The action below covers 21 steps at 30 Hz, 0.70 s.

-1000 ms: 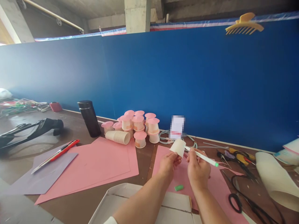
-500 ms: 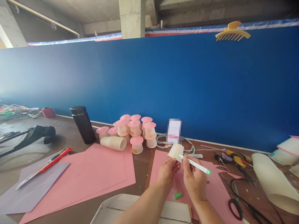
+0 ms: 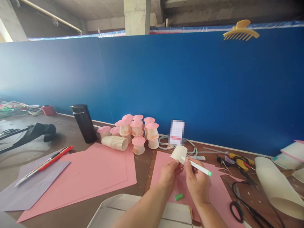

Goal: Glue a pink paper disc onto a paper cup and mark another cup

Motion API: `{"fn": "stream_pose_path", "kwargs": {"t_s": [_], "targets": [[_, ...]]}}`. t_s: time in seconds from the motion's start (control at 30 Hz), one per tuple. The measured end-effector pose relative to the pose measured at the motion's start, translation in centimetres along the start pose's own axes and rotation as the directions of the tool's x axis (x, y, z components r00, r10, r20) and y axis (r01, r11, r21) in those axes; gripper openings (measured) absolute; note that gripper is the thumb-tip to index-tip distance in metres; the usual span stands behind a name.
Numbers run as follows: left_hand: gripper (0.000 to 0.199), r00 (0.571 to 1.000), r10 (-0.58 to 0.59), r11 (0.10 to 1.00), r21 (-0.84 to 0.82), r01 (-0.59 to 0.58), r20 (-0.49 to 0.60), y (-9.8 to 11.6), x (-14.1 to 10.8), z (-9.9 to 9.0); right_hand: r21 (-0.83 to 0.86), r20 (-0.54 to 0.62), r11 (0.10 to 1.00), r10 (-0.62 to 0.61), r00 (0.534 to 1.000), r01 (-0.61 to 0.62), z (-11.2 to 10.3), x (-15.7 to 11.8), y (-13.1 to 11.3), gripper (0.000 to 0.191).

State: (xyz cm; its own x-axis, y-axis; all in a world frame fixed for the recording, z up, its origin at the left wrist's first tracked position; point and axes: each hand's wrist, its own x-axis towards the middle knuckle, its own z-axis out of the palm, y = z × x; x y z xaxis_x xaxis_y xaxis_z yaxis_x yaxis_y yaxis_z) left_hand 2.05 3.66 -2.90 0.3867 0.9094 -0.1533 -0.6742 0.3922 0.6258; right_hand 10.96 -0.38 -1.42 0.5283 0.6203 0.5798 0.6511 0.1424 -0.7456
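Note:
My left hand is closed on a white paper cup, gripping it low and tilting it over the pink paper. Between the fingers of my right hand is a white marker with a green end; its tip meets the side of the cup, or comes very near it. Any mark on the cup is too small to make out. Below the hands, a green marker cap lies on the pink paper.
Pink-topped cups stand stacked at the back, beside nested paper cups and a black bottle. A red utility knife rests on purple paper at left. Scissors and rolled cream paper lie right. A white board is in front.
The view has shifted slightly. Both hands keep their hold on the cup and the marker, with the marker's tip a little farther left on the cup.

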Motion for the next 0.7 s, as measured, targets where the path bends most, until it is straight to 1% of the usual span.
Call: {"fn": "stream_pose_path", "kwargs": {"t_s": [0.17,0.3,0.47,0.6,0.7], "targets": [[0.039,1.000,0.001,1.000,0.007,-0.001,-0.006,0.14,-0.11,0.14,0.018,-0.010,1.000,-0.021,1.000,0.022,0.19,0.02,0.02,0.042],[0.040,1.000,0.007,1.000,0.009,-0.007,-0.007,0.08,-0.16,0.20,0.001,0.009,1.000,-0.011,1.000,0.011,0.32,0.06,0.39,0.039],[0.040,1.000,0.012,1.000,0.025,-0.012,0.014,-0.03,-0.21,0.13,-0.046,-0.004,0.999,-0.025,1.000,0.024,0.21,0.16,0.57,0.038],[0.037,0.999,0.034,0.999,0.036,-0.036,0.041,-0.06,-0.28,-0.01,-0.050,0.010,0.998,-0.048,0.999,0.048,0.29,0.20,0.55,0.037],[0.036,0.999,0.034,0.999,0.037,-0.035,0.018,-0.23,-0.18,-0.17,-0.064,0.013,0.997,-0.045,0.999,0.046,0.45,0.24,0.58,0.037]]}}
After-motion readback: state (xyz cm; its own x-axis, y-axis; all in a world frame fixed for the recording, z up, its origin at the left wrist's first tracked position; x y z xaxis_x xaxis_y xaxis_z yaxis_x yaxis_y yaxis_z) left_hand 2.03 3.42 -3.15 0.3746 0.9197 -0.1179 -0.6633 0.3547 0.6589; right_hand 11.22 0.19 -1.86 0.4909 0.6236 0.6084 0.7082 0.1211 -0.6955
